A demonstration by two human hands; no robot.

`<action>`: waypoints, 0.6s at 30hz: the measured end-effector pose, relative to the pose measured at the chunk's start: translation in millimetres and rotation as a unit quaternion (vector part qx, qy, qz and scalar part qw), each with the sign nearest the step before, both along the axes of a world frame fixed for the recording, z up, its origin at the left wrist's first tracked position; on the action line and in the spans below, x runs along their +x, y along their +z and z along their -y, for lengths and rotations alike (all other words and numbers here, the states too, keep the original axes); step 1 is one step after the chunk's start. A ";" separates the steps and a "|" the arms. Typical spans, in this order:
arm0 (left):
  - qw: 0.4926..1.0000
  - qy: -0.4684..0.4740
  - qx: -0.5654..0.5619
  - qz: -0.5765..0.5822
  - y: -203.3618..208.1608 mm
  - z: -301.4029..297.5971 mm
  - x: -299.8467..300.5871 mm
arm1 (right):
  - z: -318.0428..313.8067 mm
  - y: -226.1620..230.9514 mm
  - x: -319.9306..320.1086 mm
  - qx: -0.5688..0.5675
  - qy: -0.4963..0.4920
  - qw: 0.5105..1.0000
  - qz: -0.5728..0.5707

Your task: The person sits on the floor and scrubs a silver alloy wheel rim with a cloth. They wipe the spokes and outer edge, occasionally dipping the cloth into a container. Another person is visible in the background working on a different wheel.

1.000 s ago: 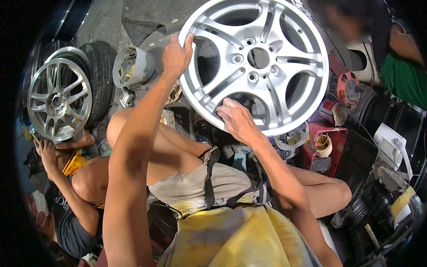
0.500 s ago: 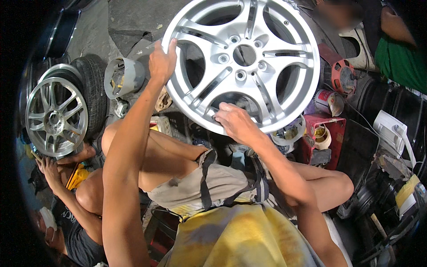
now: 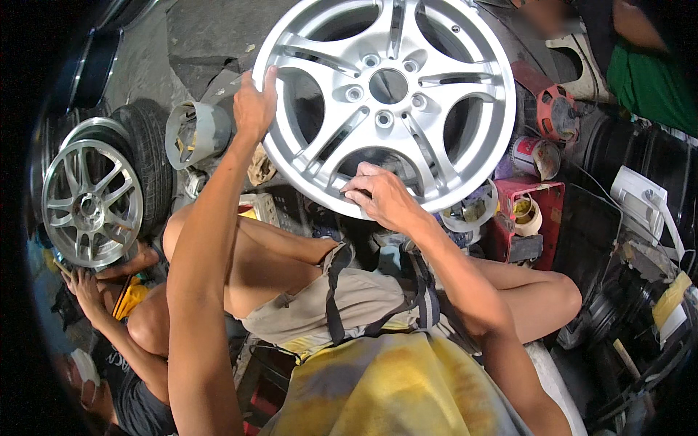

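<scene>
A large silver alloy wheel (image 3: 447, 120) with paired spokes faces me at the top middle. My left hand (image 3: 254, 105) is closed around its left edge, the thumb lying on the front of the rim. At the lower part of the wheel, my right hand (image 3: 382, 195) rests with bent fingers pressed together between two spokes, by the inner side of the rim. Whatever those fingers hold, if anything, is hidden behind them.
At left, a co-worker's hand (image 3: 86, 291) touches another alloy wheel (image 3: 91, 211), beside a tire (image 3: 149, 160). A grey bucket (image 3: 211, 131) stands near my left forearm. To the right are a paint can (image 3: 544, 160), a red crate (image 3: 550, 214) and a white plastic piece (image 3: 634, 203).
The wheel sits slightly farther left in view, along with its surroundings. My right hand has shifted a little left with it, its fingers more curled. My left hand keeps its grip.
</scene>
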State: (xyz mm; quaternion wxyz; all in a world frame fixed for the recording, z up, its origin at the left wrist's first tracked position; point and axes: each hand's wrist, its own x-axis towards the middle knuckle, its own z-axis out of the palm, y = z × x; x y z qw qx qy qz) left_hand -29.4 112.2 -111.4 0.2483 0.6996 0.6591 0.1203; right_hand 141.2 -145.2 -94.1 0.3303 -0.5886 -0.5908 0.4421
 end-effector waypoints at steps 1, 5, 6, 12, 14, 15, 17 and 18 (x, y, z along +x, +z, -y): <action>1.000 0.000 0.000 0.001 1.1 0.6 0.1 | 0.6 -1.2 -0.9 -0.003 -0.004 1.000 -0.007; 1.000 -0.002 0.011 -0.009 -3.8 -2.4 0.8 | -4.9 -5.7 -20.9 0.020 -0.027 0.999 0.007; 1.000 -0.006 0.007 -0.003 -2.5 -1.7 0.2 | -6.9 -5.5 -25.8 0.034 -0.034 0.999 0.021; 1.000 -0.008 0.009 0.008 -6.6 -1.7 -5.0 | -2.0 0.5 -17.4 0.049 0.013 0.993 0.108; 1.000 -0.007 0.018 -0.002 -1.9 1.1 1.4 | -1.8 -4.6 -17.6 0.078 0.015 0.990 0.119; 1.000 -0.010 0.021 -0.001 -3.1 -1.1 0.0 | -5.5 -5.4 -20.0 0.078 0.021 0.990 0.113; 1.000 -0.017 0.025 -0.001 -10.0 -5.1 -3.2 | -11.3 -6.6 -21.0 0.076 0.032 0.991 0.102; 1.000 -0.015 0.023 -0.001 -13.0 -5.6 -5.3 | -8.3 -5.4 -21.2 0.086 0.022 0.992 0.087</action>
